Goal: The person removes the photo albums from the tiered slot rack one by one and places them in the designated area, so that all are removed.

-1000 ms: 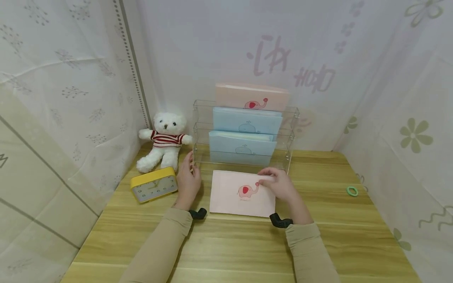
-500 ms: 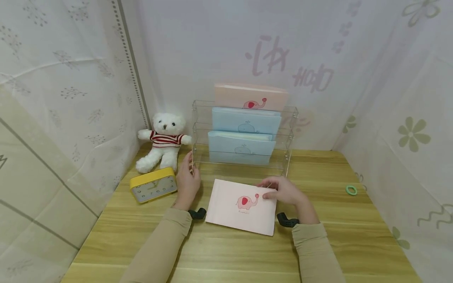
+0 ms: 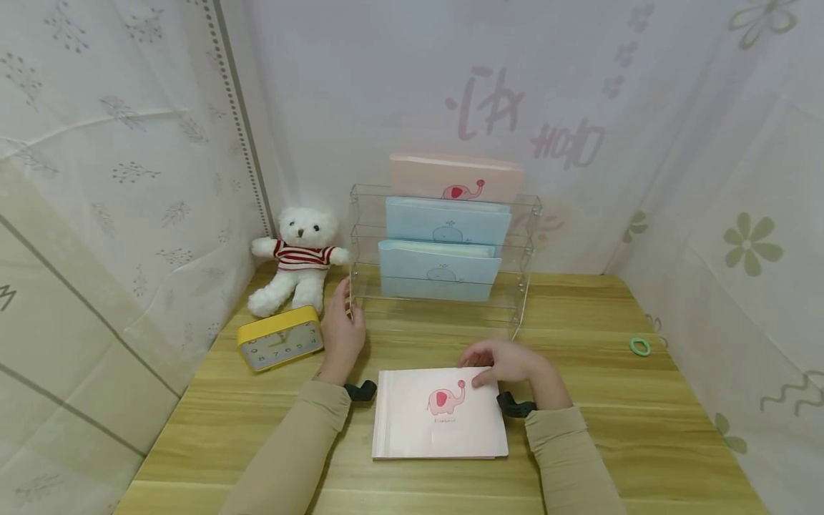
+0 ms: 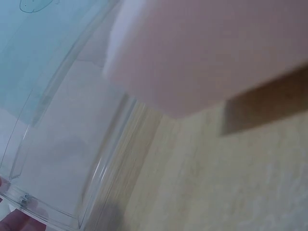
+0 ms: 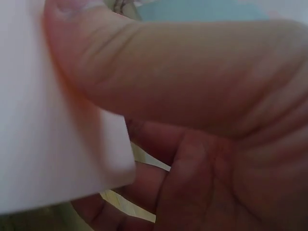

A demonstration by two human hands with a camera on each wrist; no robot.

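A pink booklet (image 3: 425,415) with a red elephant on its cover is near the front of the table, cover facing up. My right hand (image 3: 508,361) pinches its upper right corner, thumb on the cover and fingers behind, as the right wrist view shows close up. A clear acrylic rack (image 3: 444,311) stands behind it, holding two blue whale booklets (image 3: 440,275) and, at the top, another pink elephant booklet (image 3: 457,175). My left hand (image 3: 343,329) grips the rack's left side near the bottom; in the left wrist view its fingertips (image 4: 21,222) show at the side panel.
A white teddy bear (image 3: 305,254) in a striped sweater sits left of the rack. In front of it lies a yellow alarm clock (image 3: 280,337), close to my left wrist. A small green ring (image 3: 640,347) lies on the wooden table (image 3: 599,400) at the right.
My right hand has brought the pink booklet toward the front of the table, away from the rack; it tilted midway and is now nearly straight. My left hand has stayed at the rack.
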